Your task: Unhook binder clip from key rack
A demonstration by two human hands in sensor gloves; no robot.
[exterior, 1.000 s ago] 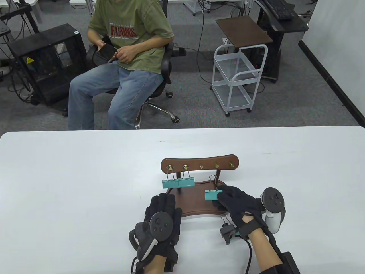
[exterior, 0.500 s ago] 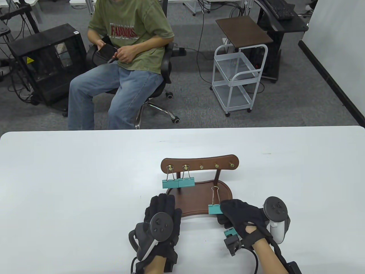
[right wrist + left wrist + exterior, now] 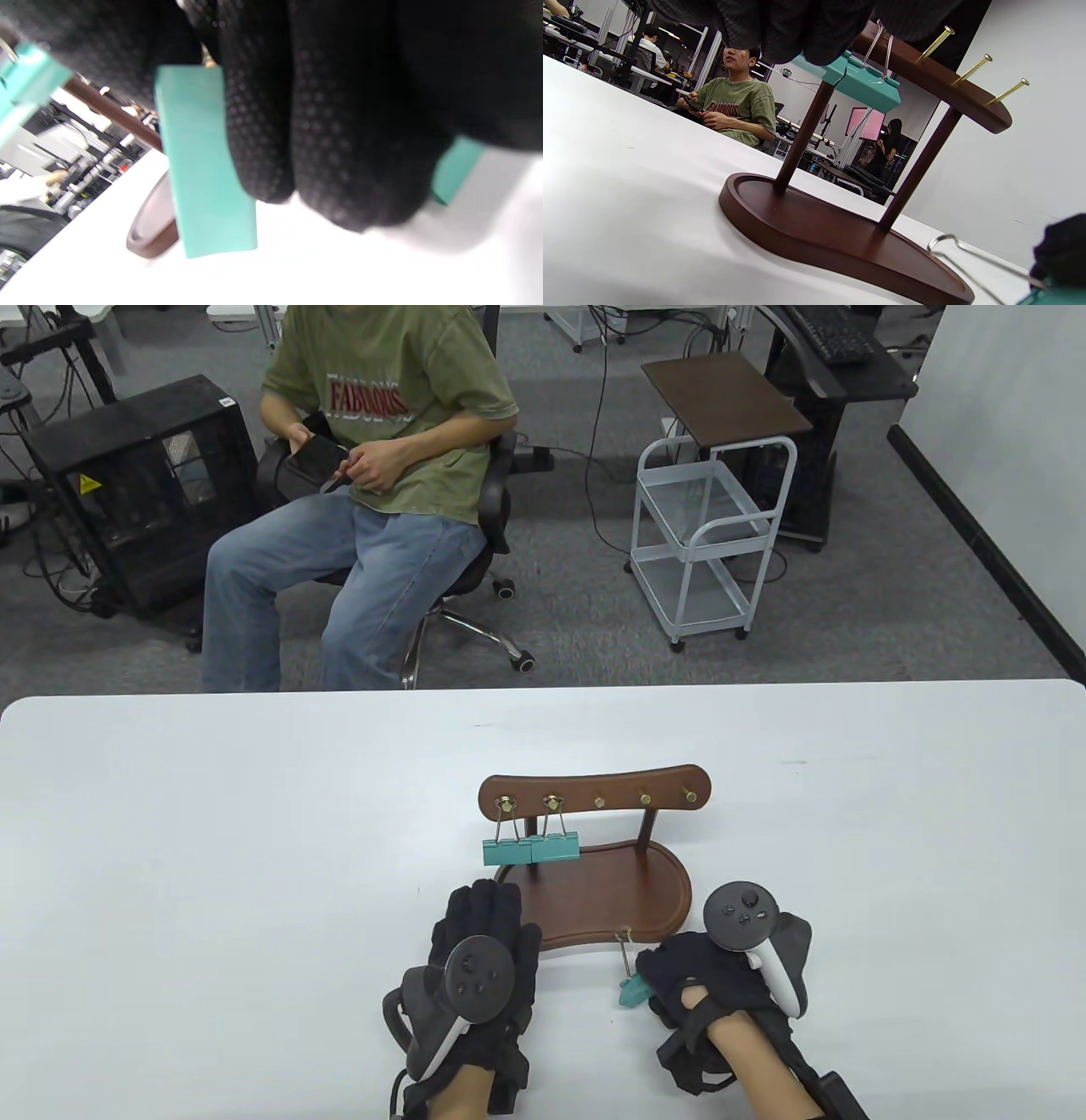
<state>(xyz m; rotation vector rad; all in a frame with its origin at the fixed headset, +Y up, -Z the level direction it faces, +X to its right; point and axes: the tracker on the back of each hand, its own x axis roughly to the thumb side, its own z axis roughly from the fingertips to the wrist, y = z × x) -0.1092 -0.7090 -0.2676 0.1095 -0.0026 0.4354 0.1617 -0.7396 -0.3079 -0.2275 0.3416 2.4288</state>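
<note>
The brown wooden key rack (image 3: 594, 793) stands on its base (image 3: 602, 899) mid-table. Two teal binder clips (image 3: 532, 848) hang from its two left hooks; the other hooks (image 3: 967, 67) are bare. My right hand (image 3: 657, 984) grips a third teal binder clip (image 3: 632, 991) low over the table, just in front of the base's right end, with its wire handle (image 3: 626, 952) pointing up. In the right wrist view my fingers (image 3: 322, 127) wrap the clip (image 3: 203, 169). My left hand (image 3: 482, 912) lies palm down at the base's front left edge, holding nothing.
In the right wrist view another teal piece (image 3: 456, 169) shows behind my fingers. White table (image 3: 212, 857) stretches to both sides. A seated person (image 3: 382, 432) and a white cart (image 3: 704, 534) are beyond the far edge.
My right hand has carried the clip from above the rack's base toward me and down to the table in front of the base, turning over as it went. My left hand has not moved.
</note>
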